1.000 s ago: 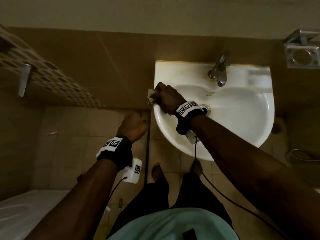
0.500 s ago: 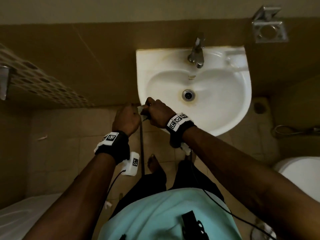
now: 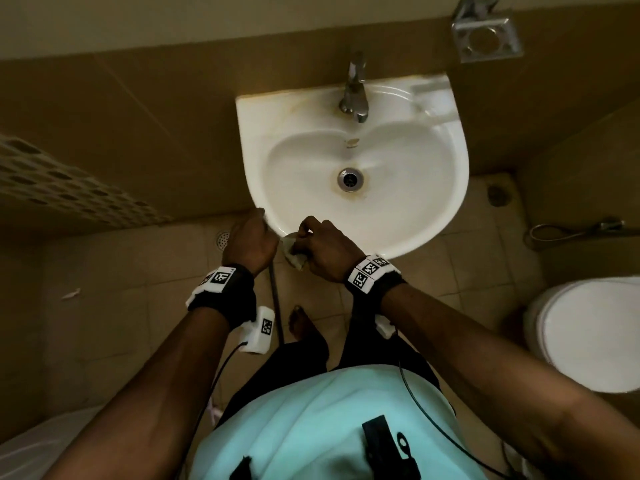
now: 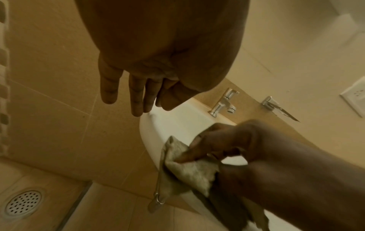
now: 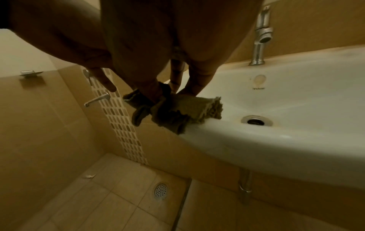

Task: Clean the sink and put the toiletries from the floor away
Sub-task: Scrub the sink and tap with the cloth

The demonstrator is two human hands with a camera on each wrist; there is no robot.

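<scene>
My right hand [image 3: 323,252] pinches a crumpled grey cloth [image 5: 183,111] against the near left rim of the white sink [image 3: 433,202]. My left hand [image 4: 138,87] hangs beside it, fingers straight, holding nothing.

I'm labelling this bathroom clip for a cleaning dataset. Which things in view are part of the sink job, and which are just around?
Part of the job:
- sink, white basin
- cloth, held by the right hand on the sink's front rim
- left hand, empty, fingers straight, beside the rim
- tap

Just around:
- floor drain
- toilet
- wall holder
- scrap on the floor
</scene>
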